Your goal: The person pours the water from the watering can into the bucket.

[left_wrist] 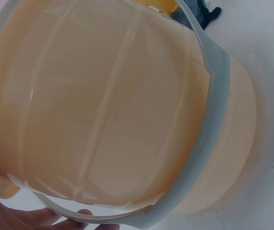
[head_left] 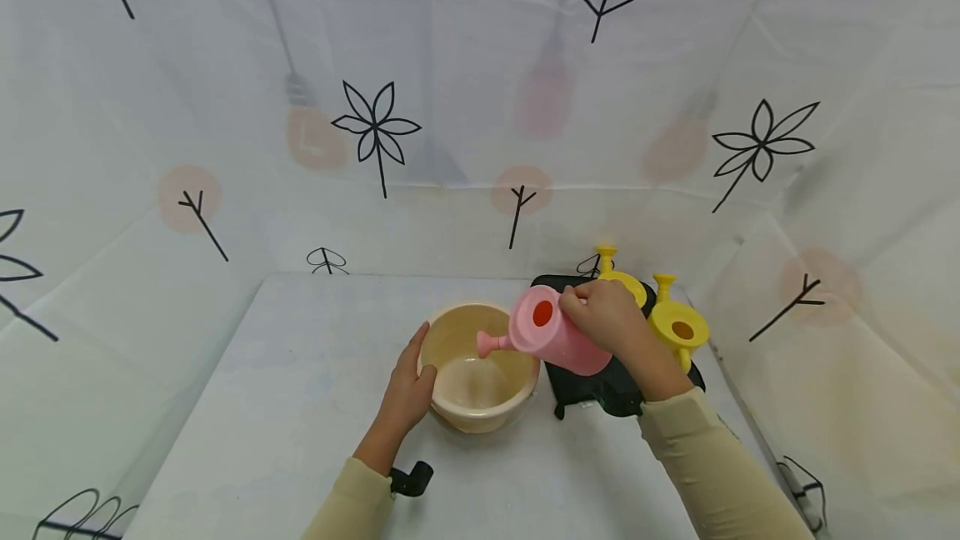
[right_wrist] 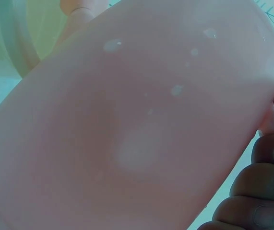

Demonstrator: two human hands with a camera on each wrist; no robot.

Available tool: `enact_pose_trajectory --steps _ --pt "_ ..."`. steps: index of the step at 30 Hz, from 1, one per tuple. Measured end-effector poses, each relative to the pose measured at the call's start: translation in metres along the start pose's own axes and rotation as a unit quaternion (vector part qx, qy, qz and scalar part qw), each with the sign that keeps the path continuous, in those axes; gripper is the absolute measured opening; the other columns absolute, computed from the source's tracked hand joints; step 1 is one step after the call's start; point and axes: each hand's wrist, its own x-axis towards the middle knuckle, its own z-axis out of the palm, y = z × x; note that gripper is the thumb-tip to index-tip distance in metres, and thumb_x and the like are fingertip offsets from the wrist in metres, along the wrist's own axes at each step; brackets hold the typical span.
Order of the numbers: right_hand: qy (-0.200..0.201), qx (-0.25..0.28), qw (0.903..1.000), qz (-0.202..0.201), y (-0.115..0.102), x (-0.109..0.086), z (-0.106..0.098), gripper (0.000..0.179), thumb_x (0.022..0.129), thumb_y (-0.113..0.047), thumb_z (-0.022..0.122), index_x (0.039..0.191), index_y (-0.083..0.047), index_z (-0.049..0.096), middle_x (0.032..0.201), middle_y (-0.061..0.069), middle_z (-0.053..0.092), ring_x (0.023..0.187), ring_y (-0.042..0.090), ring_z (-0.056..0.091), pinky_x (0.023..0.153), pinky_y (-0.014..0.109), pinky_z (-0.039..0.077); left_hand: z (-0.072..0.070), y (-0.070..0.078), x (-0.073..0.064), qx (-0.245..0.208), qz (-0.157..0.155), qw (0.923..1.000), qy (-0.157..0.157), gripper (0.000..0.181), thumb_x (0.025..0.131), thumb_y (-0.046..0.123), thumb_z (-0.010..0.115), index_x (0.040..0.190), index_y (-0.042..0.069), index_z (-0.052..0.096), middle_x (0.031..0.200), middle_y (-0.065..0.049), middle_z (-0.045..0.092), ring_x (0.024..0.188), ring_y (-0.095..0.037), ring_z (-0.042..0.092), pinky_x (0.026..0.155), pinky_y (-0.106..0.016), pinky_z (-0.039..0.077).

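My left hand (head_left: 408,386) holds the near-left side of a cream bowl (head_left: 476,417). In the left wrist view, the fingertips (left_wrist: 84,215) lie at the edge of the bowl's rim (left_wrist: 216,105). My right hand (head_left: 613,323) grips the handle of a pink toy watering can (head_left: 566,347), which is tipped to the left. Its spout (head_left: 493,344) points over the inside of the bowl. Through the can's round top opening, red shows. In the right wrist view, curled fingers (right_wrist: 264,182) sit beside the can's pink body (right_wrist: 141,124), which has small bright spots.
Two yellow watering cans (head_left: 678,327) stand on a black tray-like object (head_left: 573,386) to the right, one partly behind my right hand. The white table (head_left: 315,407) meets a patterned cloth backdrop (head_left: 450,223) at the back and sides. A black strap device (head_left: 412,480) is on my left wrist.
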Motion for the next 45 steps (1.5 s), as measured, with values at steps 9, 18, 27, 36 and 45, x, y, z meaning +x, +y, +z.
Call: enact_pose_trajectory --steps 9,18,27,36,45 --pt "-0.005 -0.004 0.9999 0.008 -0.0004 0.001 0.0006 0.043 0.087 -0.036 0.042 0.054 -0.011 0.05 0.051 0.003 0.048 0.056 0.018 0.046 0.046 0.023 0.036 -0.0002 -0.0004 0.0002 0.0 0.0 1.0 -0.001 0.067 0.083 0.013 0.038 0.141 0.041 0.021 0.147 0.007 0.029 0.137 -0.017 0.025 0.111 -0.044 0.024" --pt "-0.006 -0.012 0.9999 0.009 -0.0029 0.0011 0.0001 0.043 0.087 -0.036 0.042 0.053 -0.011 0.05 0.05 0.002 0.047 0.056 0.018 0.046 0.046 0.023 0.036 -0.0008 0.0023 -0.0006 -0.002 0.0 1.0 -0.001 0.067 0.083 0.013 0.037 0.142 0.04 0.021 0.148 0.006 0.029 0.137 -0.017 0.025 0.112 -0.043 0.024" --pt "-0.005 -0.017 0.9998 0.008 -0.0045 0.0015 -0.0006 0.043 0.087 -0.035 0.042 0.052 -0.011 0.049 0.049 0.002 0.045 0.054 0.018 0.045 0.046 0.023 0.035 -0.0014 0.0039 -0.0014 -0.004 0.006 1.0 0.002 0.067 0.083 0.011 0.038 0.142 0.038 0.022 0.148 0.004 0.029 0.137 -0.019 0.026 0.111 -0.044 0.025" --pt "-0.009 -0.018 0.9998 0.007 -0.0057 0.0013 -0.0017 0.043 0.087 -0.036 0.042 0.053 -0.011 0.05 0.049 0.002 0.046 0.055 0.018 0.046 0.046 0.023 0.036 -0.0018 0.0045 -0.0019 -0.009 0.006 0.9999 0.003 0.068 0.082 0.01 0.039 0.142 0.038 0.023 0.148 0.003 0.03 0.137 -0.02 0.027 0.11 -0.046 0.025" --pt "-0.008 -0.025 0.9996 -0.007 -0.0067 0.001 -0.0029 0.043 0.087 -0.036 0.043 0.053 -0.013 0.053 0.051 0.001 0.05 0.056 0.017 0.047 0.047 0.023 0.038 -0.0016 0.0041 -0.0018 -0.01 0.005 0.9999 0.004 0.067 0.083 0.011 0.039 0.142 0.038 0.023 0.147 0.004 0.03 0.137 -0.019 0.027 0.111 -0.044 0.025"
